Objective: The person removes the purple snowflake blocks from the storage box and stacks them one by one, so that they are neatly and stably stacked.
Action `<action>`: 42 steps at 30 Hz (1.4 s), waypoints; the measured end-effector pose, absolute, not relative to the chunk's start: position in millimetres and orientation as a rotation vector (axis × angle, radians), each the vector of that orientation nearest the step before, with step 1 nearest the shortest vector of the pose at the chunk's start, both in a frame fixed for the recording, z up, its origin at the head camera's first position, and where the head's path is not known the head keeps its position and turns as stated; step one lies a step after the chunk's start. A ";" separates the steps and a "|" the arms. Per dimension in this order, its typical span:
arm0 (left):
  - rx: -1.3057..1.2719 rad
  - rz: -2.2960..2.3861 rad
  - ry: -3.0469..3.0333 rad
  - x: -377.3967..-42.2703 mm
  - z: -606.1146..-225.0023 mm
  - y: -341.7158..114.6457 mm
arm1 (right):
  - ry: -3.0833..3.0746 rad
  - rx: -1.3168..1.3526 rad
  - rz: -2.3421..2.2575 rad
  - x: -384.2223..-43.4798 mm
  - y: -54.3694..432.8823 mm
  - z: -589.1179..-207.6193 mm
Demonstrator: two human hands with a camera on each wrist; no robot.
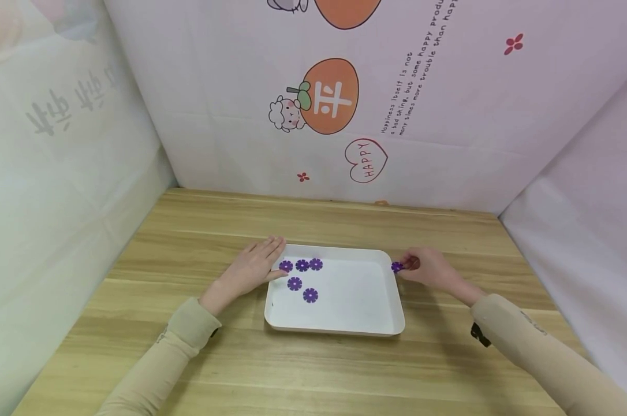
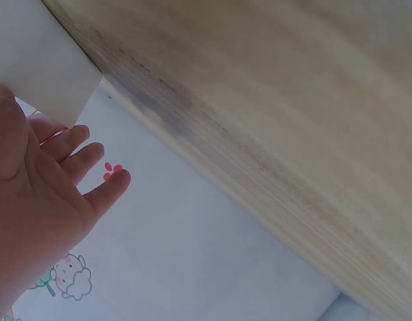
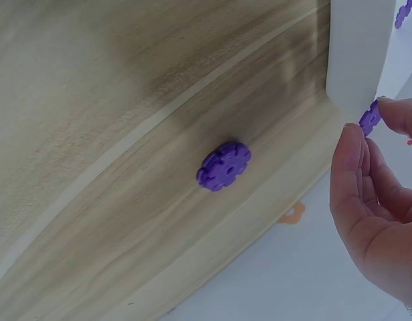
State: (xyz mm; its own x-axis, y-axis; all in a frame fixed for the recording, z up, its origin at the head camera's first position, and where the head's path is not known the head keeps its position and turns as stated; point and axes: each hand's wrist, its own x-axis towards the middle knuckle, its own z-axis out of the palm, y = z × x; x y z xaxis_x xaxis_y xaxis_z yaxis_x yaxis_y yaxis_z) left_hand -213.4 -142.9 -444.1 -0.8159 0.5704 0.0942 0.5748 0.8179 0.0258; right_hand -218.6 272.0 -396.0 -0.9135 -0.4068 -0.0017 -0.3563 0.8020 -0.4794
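A white tray [image 1: 344, 294] lies on the table, with several purple flower-shaped discs [image 1: 310, 295] grouped in its left part. My left hand [image 1: 252, 267] rests on the tray's back left corner, fingers fairly straight and the thumb reaching over the rim. In the left wrist view that hand [image 2: 49, 180] shows its palm beside the tray wall [image 2: 49, 70]. Just outside the tray's right wall, my right hand [image 1: 430, 268] pinches one purple disc [image 3: 370, 119] between thumb and fingers. Another disc-shaped purple piece [image 3: 224, 166] lies on the wood near it in the right wrist view.
The wooden table [image 1: 313, 370] extends around the tray. A printed white sheet [image 1: 230, 115] stands along the back edge, and white sheets hang at both sides. Something dark [image 1: 481, 335] shows under the right sleeve cuff.
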 end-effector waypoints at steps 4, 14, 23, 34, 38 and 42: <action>-0.919 -0.091 -2.903 -214.0 -446.4 -143.0 | 2.886 -0.573 -0.739 -219.1 278.1 -396.7; -0.918 -0.077 -2.894 -212.9 -446.2 -144.2 | 2.905 -0.497 -0.686 -221.3 292.3 -399.4; -0.925 -0.069 -2.888 -212.4 -444.7 -144.0 | 2.912 -0.452 -0.703 -223.2 305.8 -405.0; -0.929 -0.074 -2.898 -214.5 -446.5 -144.5 | 2.937 -0.411 -0.669 -224.9 323.9 -415.1; -0.927 -0.075 -2.888 -214.8 -447.0 -144.3 | 2.934 -0.405 -0.681 -225.2 329.1 -419.3; -0.930 -0.078 -2.888 -215.6 -447.3 -144.2 | 2.930 -0.393 -0.675 -225.0 331.7 -422.7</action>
